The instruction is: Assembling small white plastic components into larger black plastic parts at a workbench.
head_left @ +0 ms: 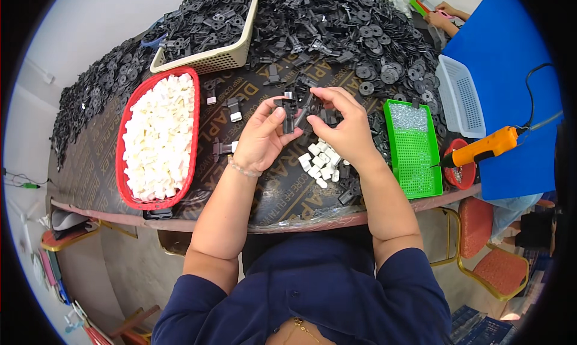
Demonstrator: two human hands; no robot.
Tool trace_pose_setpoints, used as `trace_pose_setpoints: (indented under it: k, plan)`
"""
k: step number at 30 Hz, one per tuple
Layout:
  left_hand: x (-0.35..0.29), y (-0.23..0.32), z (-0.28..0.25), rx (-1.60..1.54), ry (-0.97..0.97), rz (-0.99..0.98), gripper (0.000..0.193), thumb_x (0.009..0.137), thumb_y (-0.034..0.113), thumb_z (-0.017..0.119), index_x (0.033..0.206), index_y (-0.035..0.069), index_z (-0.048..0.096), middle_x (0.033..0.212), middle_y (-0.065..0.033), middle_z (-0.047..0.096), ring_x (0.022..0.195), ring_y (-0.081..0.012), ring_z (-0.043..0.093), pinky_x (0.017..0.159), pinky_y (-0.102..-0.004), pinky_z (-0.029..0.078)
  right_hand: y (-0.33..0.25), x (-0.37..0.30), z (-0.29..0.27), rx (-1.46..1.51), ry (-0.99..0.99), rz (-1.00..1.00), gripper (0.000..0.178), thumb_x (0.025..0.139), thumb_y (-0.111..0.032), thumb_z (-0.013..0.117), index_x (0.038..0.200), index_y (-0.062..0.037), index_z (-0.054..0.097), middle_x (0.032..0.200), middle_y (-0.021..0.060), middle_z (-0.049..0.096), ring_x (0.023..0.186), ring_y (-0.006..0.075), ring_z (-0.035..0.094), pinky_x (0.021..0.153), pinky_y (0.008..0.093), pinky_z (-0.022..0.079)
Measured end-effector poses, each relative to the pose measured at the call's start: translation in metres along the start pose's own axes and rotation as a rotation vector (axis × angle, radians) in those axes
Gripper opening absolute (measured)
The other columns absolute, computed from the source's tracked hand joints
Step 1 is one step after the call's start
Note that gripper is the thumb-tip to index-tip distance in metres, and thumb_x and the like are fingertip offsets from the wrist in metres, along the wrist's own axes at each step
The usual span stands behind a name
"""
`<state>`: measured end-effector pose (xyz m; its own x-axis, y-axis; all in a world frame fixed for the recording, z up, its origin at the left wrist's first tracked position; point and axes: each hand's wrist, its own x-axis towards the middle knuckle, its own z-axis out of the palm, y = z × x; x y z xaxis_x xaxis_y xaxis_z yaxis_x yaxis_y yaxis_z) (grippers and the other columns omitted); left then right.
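Above the table, in the middle of the view, my left hand [262, 138] is closed on a black plastic part [288, 118] held upright between thumb and fingers. My right hand [347, 127], just beside it, pinches a slim black plastic piece [305, 109] that leans against or close to that part; whether the two are joined I cannot tell. Below my hands lies a small heap of white plastic blocks [321, 163]. Left of my left hand, black parts with white ends [234, 110] rest on the dark tabletop [270, 195].
A red basket [195, 134] of white blocks stands left. Behind it are a cream basket [231, 59] and a large pile of black parts [336, 20]. On the right are a green tray [421, 192] of small metal pieces, an orange power screwdriver [484, 148], a red bowl [470, 175] and a white basket [460, 95].
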<state>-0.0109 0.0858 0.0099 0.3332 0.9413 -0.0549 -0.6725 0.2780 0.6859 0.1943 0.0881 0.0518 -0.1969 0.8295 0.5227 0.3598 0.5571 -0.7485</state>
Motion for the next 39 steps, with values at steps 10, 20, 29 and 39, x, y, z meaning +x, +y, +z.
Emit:
trace_pose_setpoints:
  k: [10,20,29,39]
  plan:
    - [-0.003,-0.006,0.001,-0.014,-0.073,-0.029,0.019,0.101,0.017,0.064,0.118,0.01,0.062,0.11,-0.0057,0.071,0.101,-0.0189,0.071,0.086,-0.0358,0.062,-0.003,-0.001,0.007,-0.045,-0.115,-0.193,0.048,0.075,-0.003,0.074,0.123,-0.0057,0.071,0.121,0.0118,0.067,0.113,0.0293,0.062,0.1,0.0388,0.048]
    - [-0.005,-0.007,0.008,0.142,-0.135,0.081,0.025,0.097,0.004,0.066,0.121,0.0,0.061,0.107,-0.0053,0.07,0.102,-0.0193,0.07,0.093,-0.0339,0.059,-0.001,0.001,0.004,-0.125,-0.088,-0.196,0.046,0.078,-0.003,0.076,0.124,-0.0019,0.069,0.121,0.0109,0.068,0.115,0.0272,0.063,0.102,0.0386,0.048]
    - [-0.004,-0.006,0.005,0.896,0.01,0.266,0.022,0.09,0.006,0.075,0.109,-0.004,0.067,0.097,-0.0043,0.071,0.085,-0.0092,0.066,0.076,-0.0243,0.054,0.016,0.0,-0.002,0.407,-0.239,0.381,0.027,0.09,-0.007,0.074,0.115,0.0017,0.066,0.108,0.0029,0.067,0.098,0.0092,0.062,0.088,0.0264,0.051]
    - [0.005,-0.001,-0.006,0.511,0.303,0.287,0.023,0.093,0.006,0.072,0.112,-0.005,0.066,0.101,-0.0087,0.074,0.087,-0.0123,0.069,0.076,-0.0249,0.053,-0.026,0.001,0.0,-0.226,-0.466,0.442,0.035,0.083,-0.025,0.082,0.101,-0.001,0.064,0.081,0.0079,0.069,0.078,0.0154,0.065,0.072,0.0293,0.051]
